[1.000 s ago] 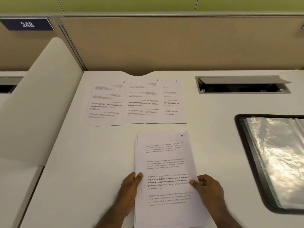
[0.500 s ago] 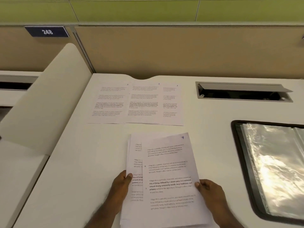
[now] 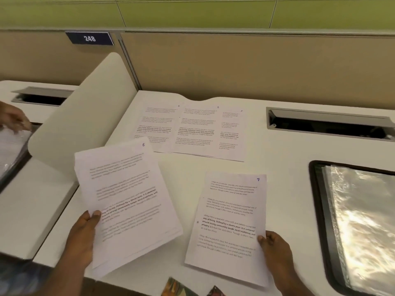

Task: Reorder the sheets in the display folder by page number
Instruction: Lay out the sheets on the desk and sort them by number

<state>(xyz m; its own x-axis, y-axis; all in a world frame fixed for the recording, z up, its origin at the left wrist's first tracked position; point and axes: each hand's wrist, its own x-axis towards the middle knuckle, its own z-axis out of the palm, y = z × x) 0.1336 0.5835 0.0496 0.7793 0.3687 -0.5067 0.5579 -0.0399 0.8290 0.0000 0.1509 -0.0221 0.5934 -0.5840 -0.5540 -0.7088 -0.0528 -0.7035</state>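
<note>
Since 1.0 s ago the single stack has split: the left hand (image 3: 84, 238) has carried the remaining stack (image 3: 126, 201) off to the left and tilted it, baring a top sheet marked 6, while the right hand (image 3: 275, 251) has drawn the sheet marked 7 (image 3: 229, 225) out to the right. The left hand pinches the stack at its lower left edge, thumb on top; the right hand pinches sheet 7 at its lower right edge, thumb on the paper, fingers hidden beneath. Sheet 7 lies low over the tabletop (image 3: 277, 167), its long axis running away from the person, leaning slightly right; the stack's long axis leans left. Beyond both, at the far middle of the tabletop, lies a row of 3 overlapped sheets (image 3: 192, 129), the 2 on the right handwritten 2 and 3 in their top right corners, the leftmost number too small to read surely. That row sits ahead of the gap between the hands, with its open right end nearer the right hand, so I judge sheet 7 would be set down on that side, leaving room for the numbers between. The display folder (image 3: 359, 221) lies open at the right edge, its clear sleeves shining, just beside the right hand. Printed text is too fine to read beyond a bold line about community bonds. A plate on the partition reads 248 (image 3: 89, 38). At far left, another person's hand (image 3: 12, 120) is blurred.
</note>
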